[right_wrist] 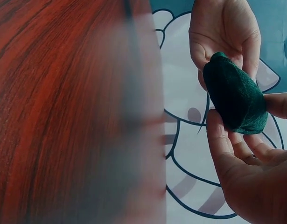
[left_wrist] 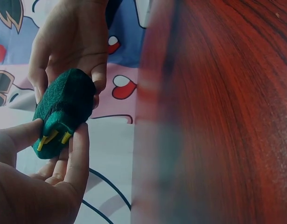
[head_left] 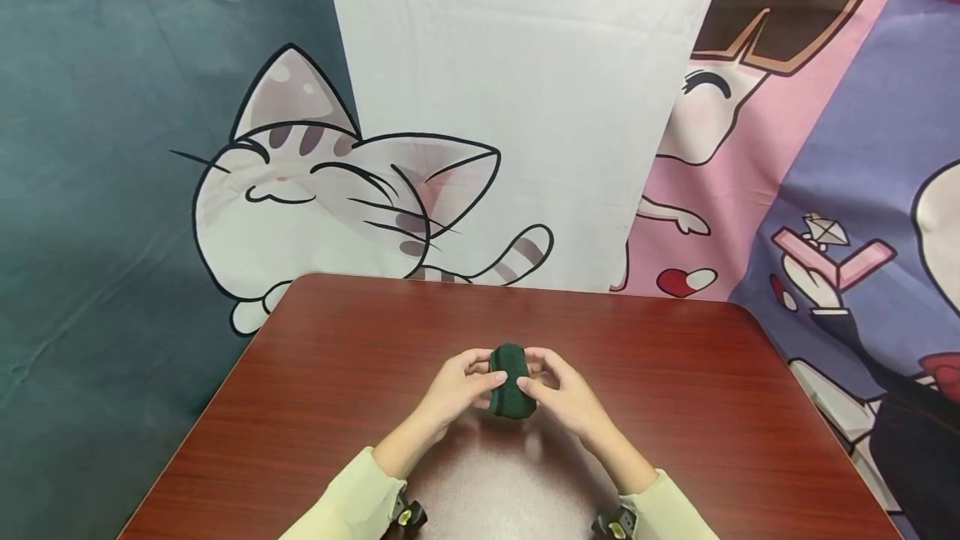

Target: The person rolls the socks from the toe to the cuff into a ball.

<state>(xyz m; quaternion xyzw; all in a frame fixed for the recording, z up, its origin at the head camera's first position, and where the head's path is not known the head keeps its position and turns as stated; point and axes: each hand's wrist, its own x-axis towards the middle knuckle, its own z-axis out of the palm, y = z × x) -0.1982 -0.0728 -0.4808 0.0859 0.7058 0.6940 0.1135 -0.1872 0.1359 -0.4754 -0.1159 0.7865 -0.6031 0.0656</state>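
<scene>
A small dark green, velvety bundle [head_left: 513, 401] with rounded ends is held up between both hands above the table. My left hand [head_left: 456, 383] pinches its left side, thumb on the near face and fingers behind. On the opposite side my right hand [head_left: 567, 397] holds it the same way. Short yellow strips [left_wrist: 42, 143] show at the bundle's left end in the left wrist view, beside a fold in the green fabric. From the right wrist view the bundle [right_wrist: 236, 95] looks smooth and plump, with a small nub at its far end.
The reddish-brown wooden table [head_left: 360, 332] has rounded far corners. Behind it hangs a printed cloth backdrop [head_left: 525, 65] with a cartoon cat and figures. A small dark device [head_left: 408, 515] sits at the left cuff, and another device [head_left: 617, 523] at the right.
</scene>
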